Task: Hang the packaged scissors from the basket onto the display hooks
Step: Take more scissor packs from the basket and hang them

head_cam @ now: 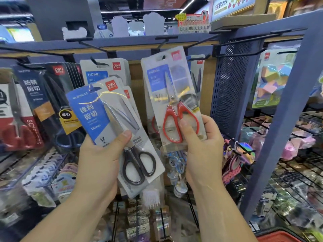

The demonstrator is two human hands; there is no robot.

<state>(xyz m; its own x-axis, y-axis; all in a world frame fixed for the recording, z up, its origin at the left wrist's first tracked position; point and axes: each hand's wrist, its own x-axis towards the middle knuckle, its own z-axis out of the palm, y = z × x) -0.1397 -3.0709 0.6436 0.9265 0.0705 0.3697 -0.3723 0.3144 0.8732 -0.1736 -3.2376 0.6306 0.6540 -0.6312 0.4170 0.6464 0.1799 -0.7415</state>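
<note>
Right hand (201, 137) pinched the carded pack of red-handled scissors (174, 105), its hang slot up at a black wire display hook (163, 43); left hand (103, 154) gripped a blue-labelled pack of black-handled scissors (111, 123). Risk: a tilted slot could miss the hook tip, dropping the pack.

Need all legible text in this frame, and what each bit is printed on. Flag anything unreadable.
"deli": red logo, black-handled scissors pack in left hand.
"锋利剪切", "170mm": same pack, blue label.
"HOME", "deli": hanging grey pack behind it.
"防锈剪切", "deli", "黑刃": hanging dark pack.
"SCISSORS": red pack, far left.
Red-handled scissors pack in right hand: print too blurred.
Overhead sign: unreadable.
</note>
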